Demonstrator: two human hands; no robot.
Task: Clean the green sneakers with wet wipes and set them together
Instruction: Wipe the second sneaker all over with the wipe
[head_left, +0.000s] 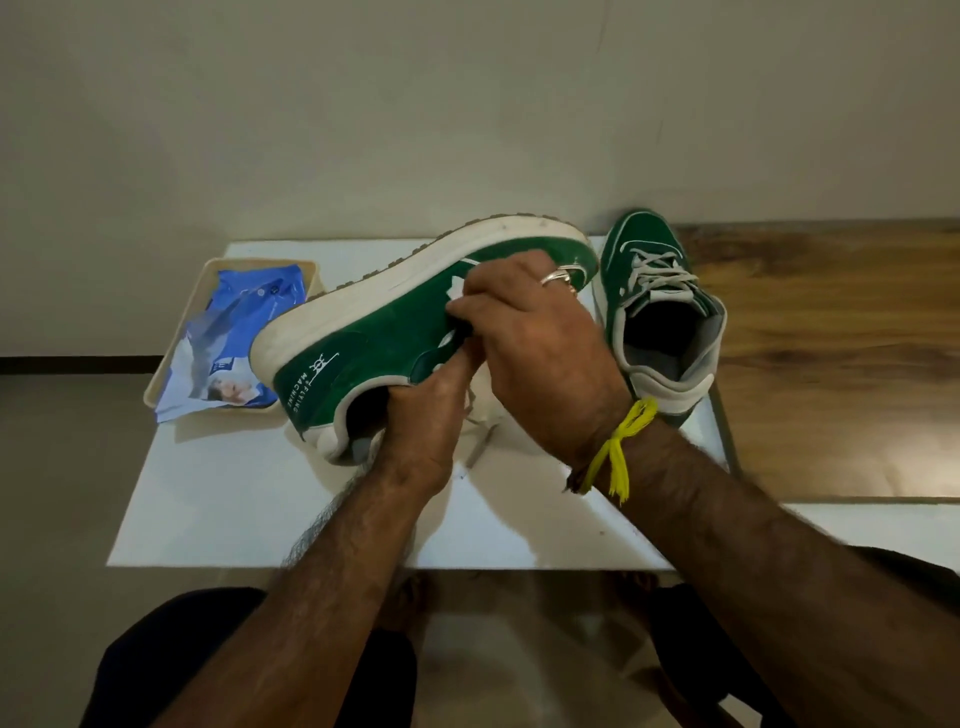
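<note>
held sneaker (374, 322) sideways; toe far-right

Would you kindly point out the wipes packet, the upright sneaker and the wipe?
wipes packet (244, 332): head view, middle of its blue wrapper.
upright sneaker (640, 236): head view, green toe.
wipe (457, 291): head view, white corner above the fingers.

Left hand (423, 415) gripping, fingers curled; right hand (535, 332) pinching, wrist bent.
</note>
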